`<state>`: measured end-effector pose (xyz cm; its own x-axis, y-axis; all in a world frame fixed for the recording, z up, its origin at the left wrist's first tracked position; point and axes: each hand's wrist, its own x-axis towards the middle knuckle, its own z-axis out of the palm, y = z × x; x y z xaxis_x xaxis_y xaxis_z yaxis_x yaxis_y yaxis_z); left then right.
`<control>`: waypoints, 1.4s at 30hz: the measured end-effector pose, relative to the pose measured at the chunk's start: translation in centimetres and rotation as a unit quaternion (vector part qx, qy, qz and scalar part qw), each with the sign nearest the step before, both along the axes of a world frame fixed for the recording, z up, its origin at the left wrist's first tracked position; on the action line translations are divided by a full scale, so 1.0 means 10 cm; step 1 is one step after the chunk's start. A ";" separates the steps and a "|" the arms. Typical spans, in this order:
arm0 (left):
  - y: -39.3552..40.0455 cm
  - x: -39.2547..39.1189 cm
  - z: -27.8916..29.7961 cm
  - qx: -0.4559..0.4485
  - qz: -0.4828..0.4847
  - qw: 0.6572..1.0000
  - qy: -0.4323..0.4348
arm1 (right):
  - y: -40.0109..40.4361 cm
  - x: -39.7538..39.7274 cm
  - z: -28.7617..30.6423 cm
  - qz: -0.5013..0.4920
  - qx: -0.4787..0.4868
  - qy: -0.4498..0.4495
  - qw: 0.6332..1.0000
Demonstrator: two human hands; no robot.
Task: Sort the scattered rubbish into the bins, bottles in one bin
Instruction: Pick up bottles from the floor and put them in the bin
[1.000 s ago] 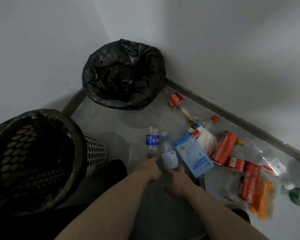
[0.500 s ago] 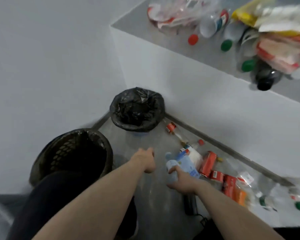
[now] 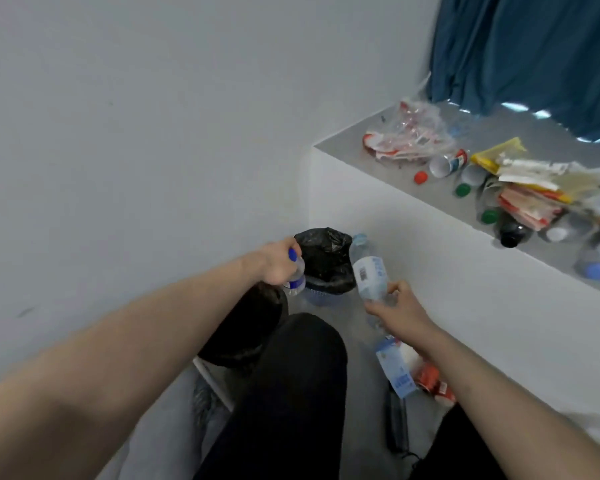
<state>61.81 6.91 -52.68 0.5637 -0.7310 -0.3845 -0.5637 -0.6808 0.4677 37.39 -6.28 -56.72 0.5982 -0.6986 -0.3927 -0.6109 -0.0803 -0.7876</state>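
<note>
— Now, which bin takes these? 
— Probably the black-lined bin (image 3: 326,261) at twelve o'clock. Left hand (image 3: 274,263) grips the blue-capped bottle (image 3: 296,277) beside its rim; right hand (image 3: 400,308) clasps the pale-labelled bottle (image 3: 369,275) at two o'clock. Carry each over the mouth, then let go.

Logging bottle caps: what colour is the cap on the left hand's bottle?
Blue, on the small clear plastic bottle in the left hand; head view.

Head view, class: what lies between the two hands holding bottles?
Between the left hand and the right hand, the head view shows the black-lined bin in the corner, further off on the floor.
</note>
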 end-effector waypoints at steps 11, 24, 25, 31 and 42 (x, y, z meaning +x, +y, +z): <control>1.04 0.59 -0.13 -0.014 0.115 0.989 -0.095 | 0.52 1.31 0.54 -0.044 0.040 -0.164 0.985; 1.23 1.03 -1.15 0.081 0.133 0.983 -0.097 | 0.72 1.79 -0.43 -0.003 -0.007 -0.042 0.999; 1.21 1.05 -1.23 0.098 0.127 0.983 -0.094 | 0.68 1.81 -0.50 0.004 -0.019 -0.036 0.999; 1.02 1.19 -1.73 0.159 0.110 0.975 -0.106 | 0.51 1.84 -0.92 0.043 -0.055 -0.010 0.997; 0.93 1.25 -2.29 0.201 0.171 0.963 -0.046 | 0.32 1.87 -1.20 0.073 -0.050 -0.013 0.996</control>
<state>74.26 16.17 -75.54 0.7910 -0.2985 -0.5340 -0.3006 -0.9499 0.0858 56.11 -3.03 -68.67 0.7048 -0.6391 -0.3081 -0.5667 -0.2459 -0.7863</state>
